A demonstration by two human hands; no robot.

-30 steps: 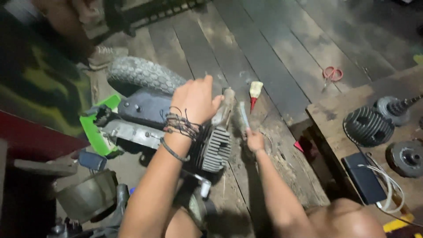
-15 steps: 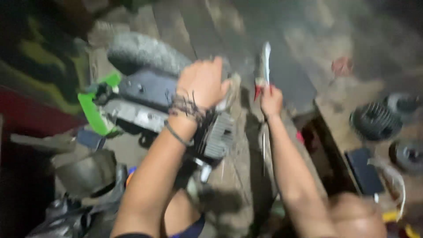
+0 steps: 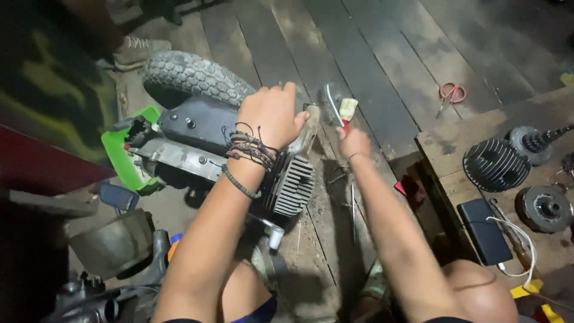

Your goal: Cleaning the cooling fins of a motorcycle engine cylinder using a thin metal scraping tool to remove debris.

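Nearest the camera, both bare forearms are stretched forward over the dusty wooden plank floor (image 3: 371,54). The left hand (image 3: 272,116), its wrist wrapped in dark cord bracelets, is pressed down on the top of the small grey finned engine (image 3: 287,185); its grip is closed over the engine's upper end, steadying it. Just beside it, the right hand (image 3: 354,142) is clenched around a red-handled wire brush (image 3: 336,110), bristles raised close to the engine top. A scrubbing step is judged to be in hand; for the next stroke the bristles need bringing down onto the gritty metal while the engine is kept braced. Beyond lie the black casing with its green plastic guard (image 3: 122,152) and a knobbly rubber tyre (image 3: 191,78). On the wooden desk (image 3: 442,140) at right, a round ribbed cylinder (image 3: 495,164) is set.
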